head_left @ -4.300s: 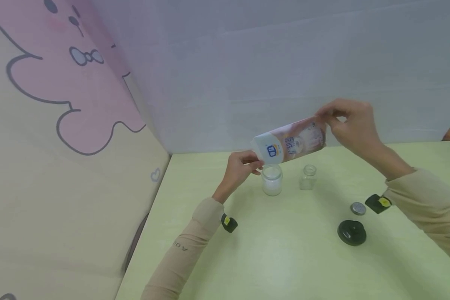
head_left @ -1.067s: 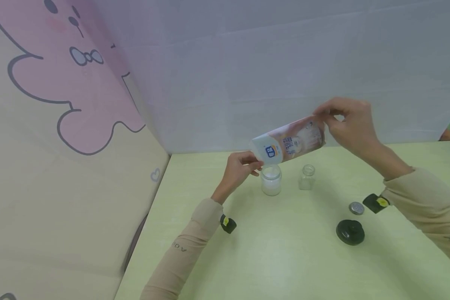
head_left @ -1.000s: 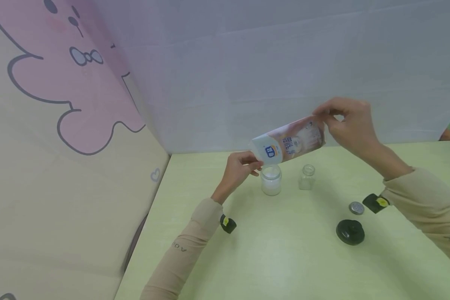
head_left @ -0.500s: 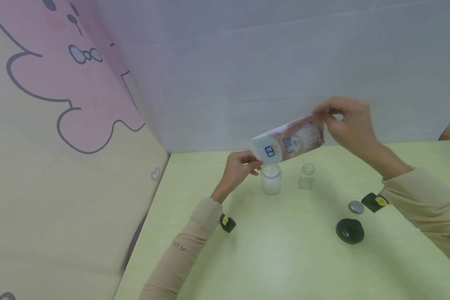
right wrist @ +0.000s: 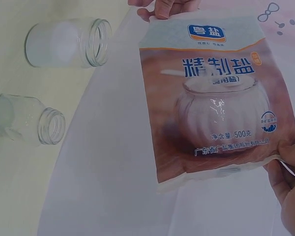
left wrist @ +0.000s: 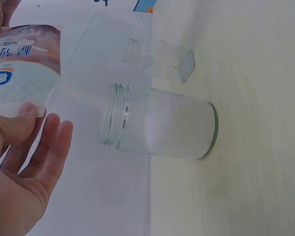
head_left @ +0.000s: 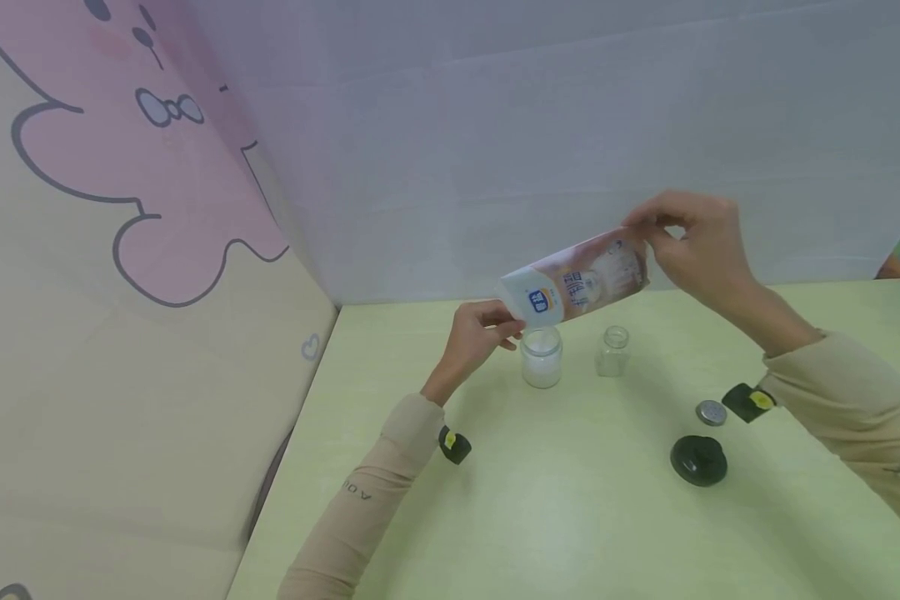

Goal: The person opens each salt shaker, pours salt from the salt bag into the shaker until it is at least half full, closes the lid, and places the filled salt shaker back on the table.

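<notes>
A printed salt bag (head_left: 588, 279), pale at one end and brown at the other, hangs tilted above the table. My left hand (head_left: 478, 337) pinches its lower, pale end between thumb and fingers. The right hand (head_left: 697, 242) pinches a corner of the raised brown end, as the right wrist view also shows. Right below the pale end stands a round glass jar (left wrist: 167, 123), upright and lidless, with white contents inside. In the left wrist view a faint pale streak runs between the bag's low corner and the jar's mouth.
To the jar's right stands a smaller clear glass bottle (head_left: 612, 354), uncapped. A silver perforated cap (head_left: 711, 412) and a round black lid (head_left: 699, 460) lie near the right forearm. A wall backs the light green table (head_left: 555, 517).
Both hands keep the same hold on the tilted salt bag above the jar. The whole head view has drifted very slightly; any rise of the white contents cannot be made out.
</notes>
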`<act>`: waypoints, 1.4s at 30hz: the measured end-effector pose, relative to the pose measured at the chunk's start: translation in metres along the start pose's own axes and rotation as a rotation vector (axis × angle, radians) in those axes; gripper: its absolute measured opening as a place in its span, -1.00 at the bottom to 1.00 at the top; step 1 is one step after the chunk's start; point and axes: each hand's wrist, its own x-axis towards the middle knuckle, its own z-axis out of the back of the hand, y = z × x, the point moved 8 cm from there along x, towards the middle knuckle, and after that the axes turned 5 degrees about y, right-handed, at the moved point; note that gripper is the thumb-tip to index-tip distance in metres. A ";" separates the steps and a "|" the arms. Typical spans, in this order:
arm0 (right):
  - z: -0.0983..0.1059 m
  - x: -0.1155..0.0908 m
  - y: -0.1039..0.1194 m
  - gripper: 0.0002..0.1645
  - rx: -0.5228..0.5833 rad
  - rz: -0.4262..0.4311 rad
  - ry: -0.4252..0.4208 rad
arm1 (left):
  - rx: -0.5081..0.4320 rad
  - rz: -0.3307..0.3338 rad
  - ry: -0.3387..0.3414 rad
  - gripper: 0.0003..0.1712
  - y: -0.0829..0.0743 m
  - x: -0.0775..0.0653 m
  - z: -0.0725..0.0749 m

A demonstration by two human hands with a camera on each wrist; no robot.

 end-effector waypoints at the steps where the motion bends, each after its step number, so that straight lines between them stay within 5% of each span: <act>1: 0.000 0.000 0.000 -0.82 -0.002 0.002 0.000 | 0.001 -0.001 -0.001 -0.83 0.000 0.000 0.000; 42: -0.001 0.002 -0.001 -0.79 0.022 0.007 -0.006 | 0.005 0.004 0.009 -0.79 0.000 -0.001 0.001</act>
